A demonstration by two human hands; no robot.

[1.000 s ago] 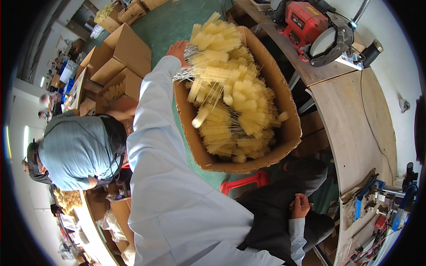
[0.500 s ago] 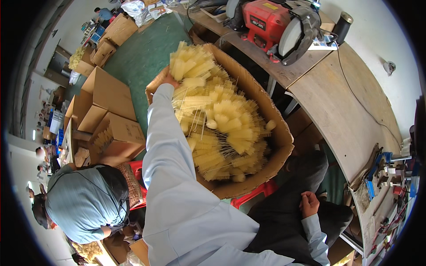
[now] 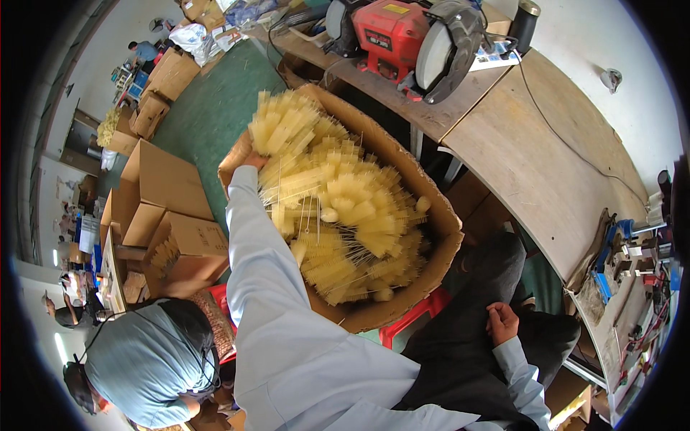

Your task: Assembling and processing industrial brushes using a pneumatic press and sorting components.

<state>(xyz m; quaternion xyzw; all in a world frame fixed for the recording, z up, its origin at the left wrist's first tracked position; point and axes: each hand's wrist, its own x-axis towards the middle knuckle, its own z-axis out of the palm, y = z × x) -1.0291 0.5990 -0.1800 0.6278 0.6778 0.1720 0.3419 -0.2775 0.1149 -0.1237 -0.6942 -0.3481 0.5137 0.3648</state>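
A big cardboard box [image 3: 402, 305] stands in front of me, heaped with yellow bristle brushes [image 3: 352, 223] on thin wire stems. My left arm in a pale blue sleeve reaches across it to the far left rim. There my left hand [image 3: 253, 159] grips a bunch of the brushes [image 3: 284, 122], whose heads fan out above the heap. My right hand [image 3: 502, 323] rests on my dark-trousered thigh, fingers curled, with nothing in it.
A red bench grinder [image 3: 402, 36] sits on a wooden workbench [image 3: 546, 172] behind the box. Cardboard boxes [image 3: 169, 190] stand at the left on a green floor. A person in a blue cap [image 3: 144, 363] crouches at lower left. A red stool [image 3: 413, 316] props the box; tools [image 3: 618, 251] lie right.
My head has turned, so the box has slid down and right in view. My left hand stays at the far rim on the brushes, and the bunch now rises above the heap. My right hand stays on my thigh.
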